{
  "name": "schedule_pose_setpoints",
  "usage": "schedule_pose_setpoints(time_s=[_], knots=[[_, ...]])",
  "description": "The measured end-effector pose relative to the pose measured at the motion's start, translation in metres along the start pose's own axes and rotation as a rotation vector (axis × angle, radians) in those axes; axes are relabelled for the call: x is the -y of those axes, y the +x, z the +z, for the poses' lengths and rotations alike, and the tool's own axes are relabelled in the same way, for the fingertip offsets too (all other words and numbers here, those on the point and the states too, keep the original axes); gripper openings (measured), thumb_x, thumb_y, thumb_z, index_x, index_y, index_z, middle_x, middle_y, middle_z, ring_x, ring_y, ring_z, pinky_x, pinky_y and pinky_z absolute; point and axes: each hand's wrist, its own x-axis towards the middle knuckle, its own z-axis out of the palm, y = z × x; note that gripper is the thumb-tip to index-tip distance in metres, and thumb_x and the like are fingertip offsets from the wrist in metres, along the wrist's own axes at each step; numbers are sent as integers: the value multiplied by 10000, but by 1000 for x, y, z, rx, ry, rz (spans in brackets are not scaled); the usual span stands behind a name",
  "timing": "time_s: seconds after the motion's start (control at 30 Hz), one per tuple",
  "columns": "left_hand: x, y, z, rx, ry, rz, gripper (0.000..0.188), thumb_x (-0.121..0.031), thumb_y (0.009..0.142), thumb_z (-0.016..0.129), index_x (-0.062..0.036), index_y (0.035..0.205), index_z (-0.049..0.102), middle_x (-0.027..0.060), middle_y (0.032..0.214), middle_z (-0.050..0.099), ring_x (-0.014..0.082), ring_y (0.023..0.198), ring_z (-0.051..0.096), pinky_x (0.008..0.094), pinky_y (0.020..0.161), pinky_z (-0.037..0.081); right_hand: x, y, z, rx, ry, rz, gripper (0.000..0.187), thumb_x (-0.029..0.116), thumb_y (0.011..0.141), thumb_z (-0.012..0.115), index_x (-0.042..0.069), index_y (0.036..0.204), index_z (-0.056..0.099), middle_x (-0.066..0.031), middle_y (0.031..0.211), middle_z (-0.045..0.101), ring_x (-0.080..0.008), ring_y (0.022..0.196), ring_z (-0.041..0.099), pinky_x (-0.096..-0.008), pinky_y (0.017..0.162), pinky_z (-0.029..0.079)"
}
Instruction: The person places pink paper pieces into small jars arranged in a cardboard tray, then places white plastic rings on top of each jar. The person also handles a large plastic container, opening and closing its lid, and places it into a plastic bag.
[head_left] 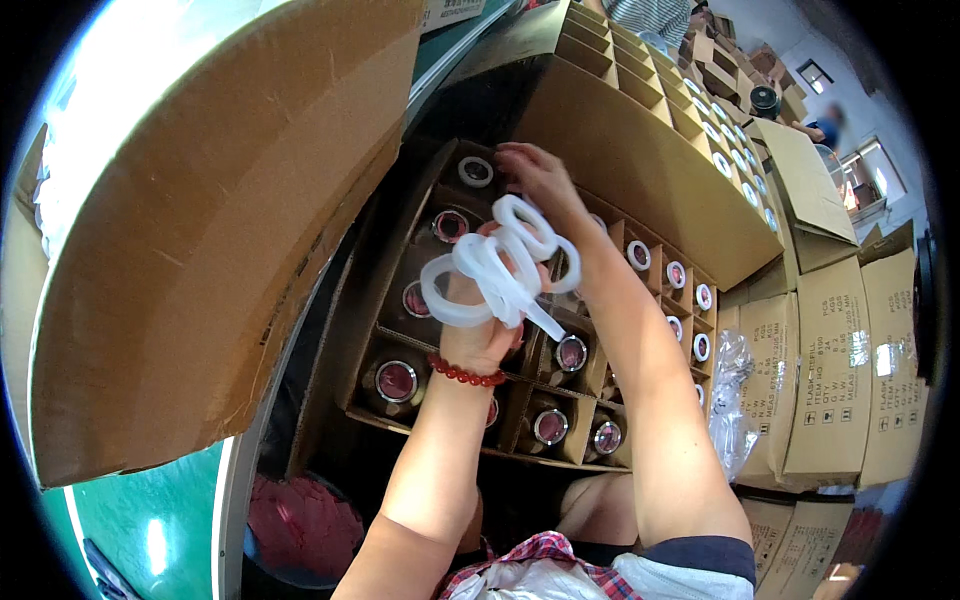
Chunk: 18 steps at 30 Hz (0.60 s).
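A divided carton [362, 418] stands before me, its cells holding upright containers with round, metal-rimmed reddish tops. My left hand [483, 342], wearing a red bead bracelet [466, 374], is closed around a bunch of translucent white rings [492, 272] above the middle cells. The rings hide part of its fingers. My right hand [540, 178] reaches to the carton's far side, fingers loosely apart, close beside a container topped with a white ring [475, 172]. Nearer to me, a container [396, 381] shows its bare metal rim. White rings sit on several containers at the right [638, 255].
A tall cardboard flap [220, 200] rises at the left. Behind stands another divided carton [640, 150] with white-ringed tops. Closed cartons [825, 370] and crumpled clear plastic [733, 400] are at the right. A tub of reddish material [300, 525] sits lower left. Another person [825, 130] is far right.
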Motion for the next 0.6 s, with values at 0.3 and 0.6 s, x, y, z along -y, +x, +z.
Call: schedule_pose_setpoints(time_s=[0.3,0.6], knots=[[8,1,4,90,206,19,400,-224,808,690,-46,1127,531,79,975,617,162,781,626,265,662,537,87,-148,-39,143,-135,-351,106,42,802,683,-38,869,665,-75,904,631,-123,781,598,-247,688,469],[21,-6,2,219,150,-135,489,-160,754,740,-15,1171,530,88,1058,620,161,892,629,275,763,537,71,-162,-63,2,387,-29,144,154,913,574,43,984,632,14,854,626,-31,665,530,-194,548,421]])
